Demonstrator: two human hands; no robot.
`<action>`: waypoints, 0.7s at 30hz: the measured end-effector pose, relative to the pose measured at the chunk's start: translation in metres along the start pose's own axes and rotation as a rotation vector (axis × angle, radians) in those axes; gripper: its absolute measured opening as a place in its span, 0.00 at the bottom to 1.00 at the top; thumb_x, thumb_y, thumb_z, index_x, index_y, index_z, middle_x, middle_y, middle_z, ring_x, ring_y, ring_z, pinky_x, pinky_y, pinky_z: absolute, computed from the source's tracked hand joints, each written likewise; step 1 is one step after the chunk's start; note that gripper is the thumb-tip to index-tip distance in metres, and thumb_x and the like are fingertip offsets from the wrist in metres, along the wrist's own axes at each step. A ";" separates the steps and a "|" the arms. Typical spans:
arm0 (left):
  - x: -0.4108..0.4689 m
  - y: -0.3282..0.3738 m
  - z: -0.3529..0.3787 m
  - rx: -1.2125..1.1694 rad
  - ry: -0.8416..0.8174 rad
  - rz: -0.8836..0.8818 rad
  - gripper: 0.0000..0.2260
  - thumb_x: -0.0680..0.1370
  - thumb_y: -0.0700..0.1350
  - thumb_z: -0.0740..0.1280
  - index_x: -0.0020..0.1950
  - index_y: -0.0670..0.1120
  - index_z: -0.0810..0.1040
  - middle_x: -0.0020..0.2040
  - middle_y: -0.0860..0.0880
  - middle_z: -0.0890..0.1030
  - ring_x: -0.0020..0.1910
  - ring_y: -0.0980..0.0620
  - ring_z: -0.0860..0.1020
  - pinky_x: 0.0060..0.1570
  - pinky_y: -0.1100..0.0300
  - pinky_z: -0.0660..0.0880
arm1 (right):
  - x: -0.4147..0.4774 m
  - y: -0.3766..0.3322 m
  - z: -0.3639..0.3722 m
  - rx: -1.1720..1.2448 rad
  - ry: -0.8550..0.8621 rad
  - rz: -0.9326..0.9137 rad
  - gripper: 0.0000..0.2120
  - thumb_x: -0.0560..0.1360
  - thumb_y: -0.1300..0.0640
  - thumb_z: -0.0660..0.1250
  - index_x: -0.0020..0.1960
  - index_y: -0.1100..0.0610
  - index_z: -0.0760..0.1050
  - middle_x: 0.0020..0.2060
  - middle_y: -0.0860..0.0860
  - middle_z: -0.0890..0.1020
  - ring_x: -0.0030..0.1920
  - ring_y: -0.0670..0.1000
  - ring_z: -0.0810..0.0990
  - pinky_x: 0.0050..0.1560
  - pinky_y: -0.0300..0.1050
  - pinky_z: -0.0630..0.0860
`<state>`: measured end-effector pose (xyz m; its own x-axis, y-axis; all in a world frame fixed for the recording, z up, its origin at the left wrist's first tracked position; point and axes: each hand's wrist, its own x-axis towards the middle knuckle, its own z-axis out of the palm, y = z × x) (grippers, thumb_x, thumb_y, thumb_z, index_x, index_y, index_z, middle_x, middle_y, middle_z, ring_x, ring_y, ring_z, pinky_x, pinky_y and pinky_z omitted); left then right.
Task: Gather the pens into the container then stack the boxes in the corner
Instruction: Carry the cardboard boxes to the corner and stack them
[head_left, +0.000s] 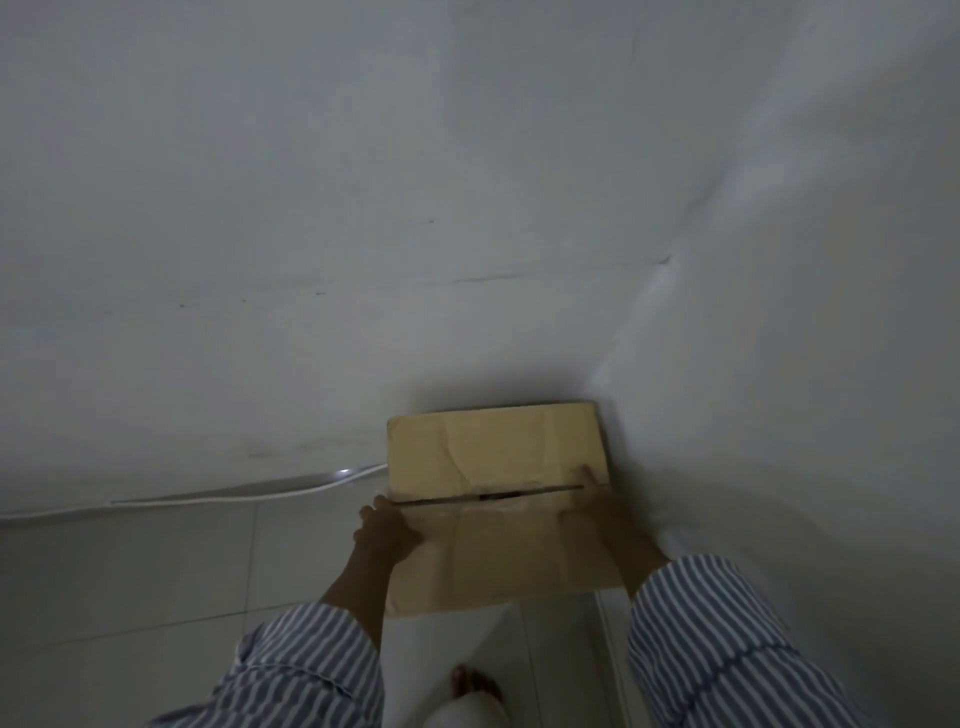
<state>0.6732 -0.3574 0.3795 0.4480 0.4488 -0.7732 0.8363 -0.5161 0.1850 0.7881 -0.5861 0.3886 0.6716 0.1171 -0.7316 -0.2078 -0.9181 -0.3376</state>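
We hold the cardboard box (493, 452) tight in the corner where the walls (363, 208) meet; our left hand (387, 530) grips its left edge, our right hand (597, 501) clasps the right, likely to square it there; whether another box lies beneath, we cannot tell.

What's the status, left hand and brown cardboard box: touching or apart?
Touching. Head view shows the left hand gripping the brown cardboard box at its left edge, no gap visible.
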 end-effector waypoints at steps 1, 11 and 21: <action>-0.002 -0.003 0.002 0.011 -0.013 -0.004 0.35 0.76 0.50 0.68 0.74 0.36 0.56 0.71 0.39 0.62 0.72 0.40 0.63 0.69 0.51 0.66 | 0.001 0.001 0.001 0.024 -0.032 -0.005 0.38 0.76 0.54 0.68 0.79 0.51 0.50 0.75 0.59 0.60 0.74 0.61 0.62 0.73 0.54 0.62; -0.017 -0.001 -0.007 -0.006 -0.046 -0.001 0.31 0.79 0.50 0.63 0.76 0.39 0.55 0.75 0.39 0.61 0.74 0.41 0.61 0.71 0.51 0.65 | -0.008 -0.007 0.001 -0.155 -0.024 -0.040 0.39 0.76 0.48 0.66 0.79 0.51 0.47 0.78 0.55 0.52 0.77 0.59 0.56 0.74 0.53 0.59; -0.100 -0.030 -0.060 0.224 0.248 0.152 0.27 0.81 0.54 0.54 0.78 0.45 0.53 0.79 0.47 0.52 0.78 0.44 0.54 0.75 0.47 0.54 | -0.100 -0.094 0.009 -0.355 -0.037 -0.164 0.38 0.77 0.43 0.62 0.79 0.48 0.43 0.78 0.54 0.46 0.77 0.63 0.46 0.75 0.62 0.50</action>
<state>0.6223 -0.3434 0.4880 0.6480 0.5038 -0.5712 0.6767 -0.7250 0.1281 0.7342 -0.5081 0.4879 0.6483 0.2810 -0.7076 0.1634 -0.9591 -0.2312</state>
